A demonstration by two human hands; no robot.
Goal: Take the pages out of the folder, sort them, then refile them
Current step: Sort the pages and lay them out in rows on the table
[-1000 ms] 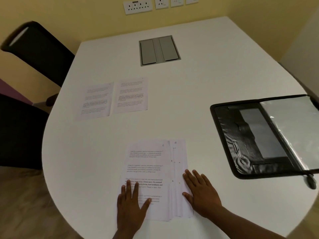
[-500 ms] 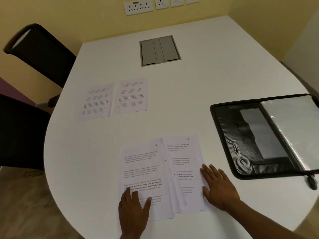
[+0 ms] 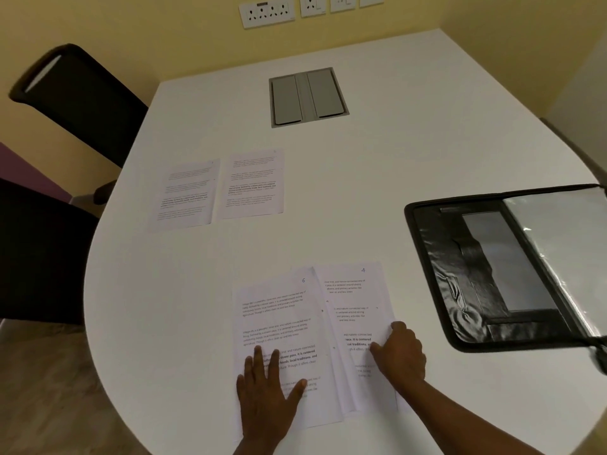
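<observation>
A fanned pile of printed pages lies near the table's front edge. Its top page, marked 6 [image 3: 279, 310], is on the left, and my left hand [image 3: 266, 389] presses flat on its lower part. A page marked 4 [image 3: 354, 290] sticks out to the right from under the pile. My right hand [image 3: 399, 356] sits on this page's right edge with fingers curled, pinching it. The black folder [image 3: 437, 257] lies open at the right, with a clear plastic sleeve [image 3: 558, 244] on its right half. Two single pages [image 3: 185, 195] [image 3: 253, 185] lie side by side further back on the left.
A grey cable hatch [image 3: 308, 96] is set into the white table [image 3: 377, 165] at the back. Two black chairs [image 3: 82, 93] [image 3: 39, 251] stand at the left. Wall sockets [image 3: 266, 13] are above the table's far edge. The folder's zip pull [image 3: 599, 356] hangs at the right.
My right hand slid page 4 out to the right from under the pile, then curled its fingers on that page's edge. My left hand stayed flat on page 6.
</observation>
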